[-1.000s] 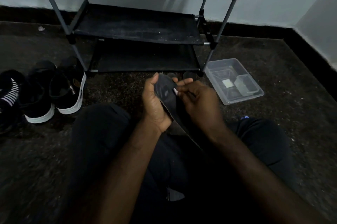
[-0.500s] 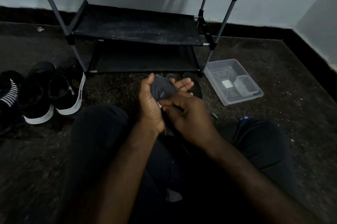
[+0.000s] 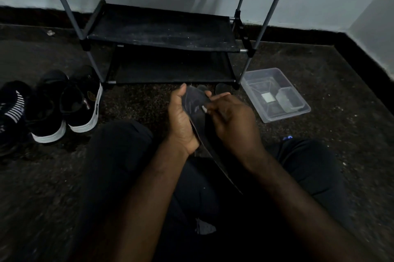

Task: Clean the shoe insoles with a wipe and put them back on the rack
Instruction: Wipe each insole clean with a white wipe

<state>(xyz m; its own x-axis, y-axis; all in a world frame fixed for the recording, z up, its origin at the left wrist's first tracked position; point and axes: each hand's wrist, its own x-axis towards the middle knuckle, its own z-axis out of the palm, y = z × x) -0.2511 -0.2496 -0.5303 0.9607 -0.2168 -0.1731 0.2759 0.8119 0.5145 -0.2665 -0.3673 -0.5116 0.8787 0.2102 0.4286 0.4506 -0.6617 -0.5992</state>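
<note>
Head view: a person sits on the floor (image 3: 324,74) facing the rack (image 3: 162,33), legs apart.
Left hand (image 3: 183,120): curled round the left edge of the insole (image 3: 191,101), thumb up near its toe.
Right hand (image 3: 232,122): pinches a small white wipe (image 3: 204,109) against the insole's right edge.
Insole: tilted between both hands above the lap, heel end low.
Sides: shoes (image 3: 64,110) well apart on the left; clear box (image 3: 286,116) near the rack's right foot.

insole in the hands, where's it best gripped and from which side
Grip the thin insole along its left edge near the raised toe, from the left, as the left hand does; that probably leaves its face free for the wipe.
</note>
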